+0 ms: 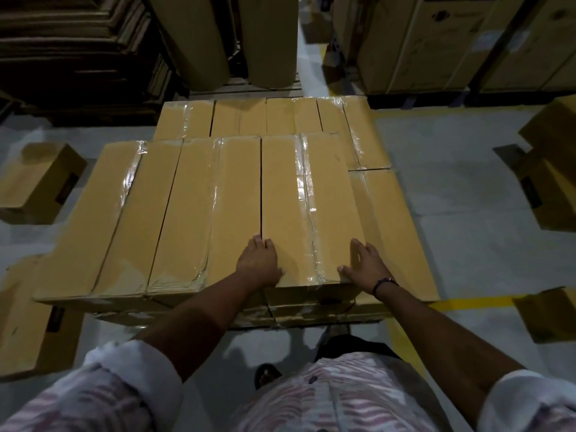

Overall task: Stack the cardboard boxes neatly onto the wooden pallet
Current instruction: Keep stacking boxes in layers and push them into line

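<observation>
The left hand (258,263) lies palm down, fingers straight, on the near end of the top box (299,207), fingertips at the dark gap beside the neighbouring box (199,213). The right hand (364,266) rests flat on the same box's right near corner, fingers spread, thumb along the near edge. Neither hand grips anything. A dark wristband (385,282) circles the right wrist. That box lies rightmost in the stack's upper layer, with taped lower boxes (268,116) showing behind and to the right. The pallet beneath is hidden. Loose cartons (37,179) sit on the grey floor (461,219).
</observation>
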Available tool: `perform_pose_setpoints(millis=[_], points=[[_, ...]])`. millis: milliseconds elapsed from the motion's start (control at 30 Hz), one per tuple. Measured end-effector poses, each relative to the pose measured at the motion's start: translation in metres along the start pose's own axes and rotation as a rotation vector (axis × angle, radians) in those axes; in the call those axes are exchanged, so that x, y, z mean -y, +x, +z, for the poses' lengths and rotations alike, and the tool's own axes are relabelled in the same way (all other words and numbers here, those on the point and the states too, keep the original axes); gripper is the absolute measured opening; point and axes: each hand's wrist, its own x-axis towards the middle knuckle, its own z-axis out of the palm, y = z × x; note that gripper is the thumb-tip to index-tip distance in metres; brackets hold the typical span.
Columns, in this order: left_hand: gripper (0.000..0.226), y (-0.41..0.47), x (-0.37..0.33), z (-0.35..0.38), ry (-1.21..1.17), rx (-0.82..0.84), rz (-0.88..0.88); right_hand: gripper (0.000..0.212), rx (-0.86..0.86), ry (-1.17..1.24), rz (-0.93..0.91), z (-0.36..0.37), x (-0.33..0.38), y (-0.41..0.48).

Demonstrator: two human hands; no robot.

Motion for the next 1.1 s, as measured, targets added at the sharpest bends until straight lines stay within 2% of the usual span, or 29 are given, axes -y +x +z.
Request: perform_pose_setpoints(millis=[233, 533, 700, 933, 1100], points=[[0.102, 0.043, 0.007, -0.024, 0.018, 0.045, -0.010, 0.091, 0.054, -0.004, -0.061, -0.023, 0.006, 0.040], [0.121, 0.093, 0.004, -0.051, -0.047, 0.126, -0.098, 0.085, 0.097, -0.346, -0.190, -0.069, 0.038, 0.112], [0.123, 0.105, -0.001, -0.055, -0.060, 0.136, -0.143, 0.084, 0.161, -0.213, -0.155, -0.088, 0.054, 0.151], [0.115, 0.109, 0.003, -0.059, -0.052, 0.113, -0.131, 0.053, 0.104, -0.114, -0.154, -0.092, 0.072, 0.169], [0.123, 0.124, 0.013, -0.079, 0.010, 0.143, -0.111, 0.054, 0.082, -0.130, -0.162, -0.088, 0.073, 0.172]])
